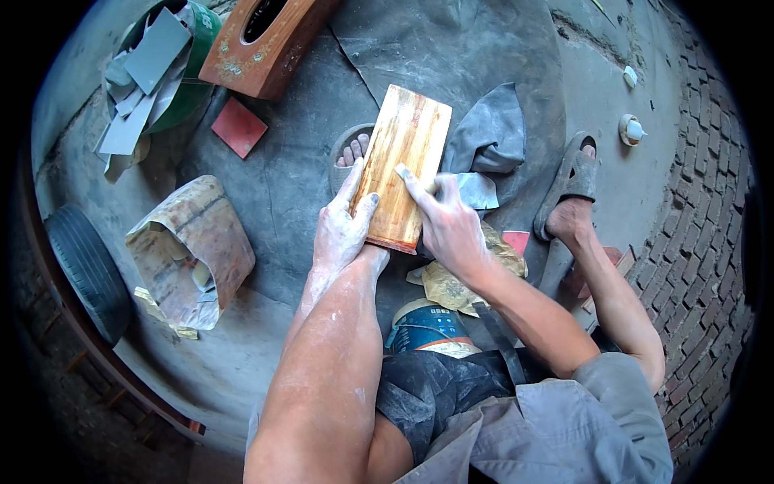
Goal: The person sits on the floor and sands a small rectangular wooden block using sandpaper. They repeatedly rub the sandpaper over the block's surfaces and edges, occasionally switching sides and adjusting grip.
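Note:
A wooden board with yellow-brown grain and a reddish lower edge lies tilted above my lower leg. My left hand, dusted white, grips its left edge, thumb on the face and fingers along the side. On the board's face, right of its middle, rests my right hand, the index finger stretched forward and the other fingers curled. A small pale piece shows at that fingertip; its kind is too small to tell. Right of the board lie a grey cloth and a light grey-blue sheet.
A green bucket holds grey sheet scraps. Beside it stand a reddish-brown wooden piece with an oval opening and a red square. A stained open bag and a tyre are at left. A blue-and-white tub stands between my legs.

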Tool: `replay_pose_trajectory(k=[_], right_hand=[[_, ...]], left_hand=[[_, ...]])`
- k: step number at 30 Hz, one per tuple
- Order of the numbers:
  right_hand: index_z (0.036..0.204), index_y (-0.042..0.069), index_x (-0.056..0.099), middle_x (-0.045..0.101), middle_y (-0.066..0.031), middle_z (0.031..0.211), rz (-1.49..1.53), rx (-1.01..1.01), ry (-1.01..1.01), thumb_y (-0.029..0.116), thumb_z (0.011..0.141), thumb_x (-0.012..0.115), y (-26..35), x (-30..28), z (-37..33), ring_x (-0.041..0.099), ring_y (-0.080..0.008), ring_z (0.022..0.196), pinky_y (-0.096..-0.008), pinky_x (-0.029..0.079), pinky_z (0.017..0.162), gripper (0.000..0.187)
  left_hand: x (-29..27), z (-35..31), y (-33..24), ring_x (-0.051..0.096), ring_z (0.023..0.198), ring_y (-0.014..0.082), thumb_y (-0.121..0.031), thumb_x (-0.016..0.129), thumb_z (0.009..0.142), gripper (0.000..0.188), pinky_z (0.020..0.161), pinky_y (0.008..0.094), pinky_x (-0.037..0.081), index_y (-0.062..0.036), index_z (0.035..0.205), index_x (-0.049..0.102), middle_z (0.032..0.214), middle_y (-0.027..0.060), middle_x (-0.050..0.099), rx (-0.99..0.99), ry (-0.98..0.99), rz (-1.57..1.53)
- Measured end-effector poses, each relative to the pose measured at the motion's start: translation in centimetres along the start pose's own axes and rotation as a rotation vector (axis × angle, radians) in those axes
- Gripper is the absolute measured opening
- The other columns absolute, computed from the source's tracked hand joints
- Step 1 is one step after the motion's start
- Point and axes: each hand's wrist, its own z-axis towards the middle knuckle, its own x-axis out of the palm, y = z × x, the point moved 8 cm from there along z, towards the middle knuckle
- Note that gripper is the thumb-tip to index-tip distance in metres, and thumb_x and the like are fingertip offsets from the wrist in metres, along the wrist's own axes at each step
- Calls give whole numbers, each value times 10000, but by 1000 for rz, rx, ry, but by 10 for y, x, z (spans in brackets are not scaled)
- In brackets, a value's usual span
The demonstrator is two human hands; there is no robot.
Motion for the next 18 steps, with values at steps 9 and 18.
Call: replay_pose_trajectory(k=[9, 18], right_hand=[[1533, 115, 539, 528, -216, 1120, 20, -12, 9, -13, 914, 574, 4, 0, 7, 718, -396, 756, -463, 625, 677, 632], [1527, 129, 546, 537, -221, 1137, -8, -16, -18, -1, 916, 580, 0, 9, 1, 725, -399, 736, -466, 629, 668, 626]], left_hand=[[0, 0, 4, 663, 1291, 353, -194, 663, 1004, 599, 1080, 407, 506, -91, 1571, 499, 1375, 259, 671, -20, 4, -22], [0, 0, 0, 659, 1278, 395, -193, 664, 999, 594, 1056, 416, 520, -89, 1563, 506, 1351, 270, 678, -37, 21, 16]])
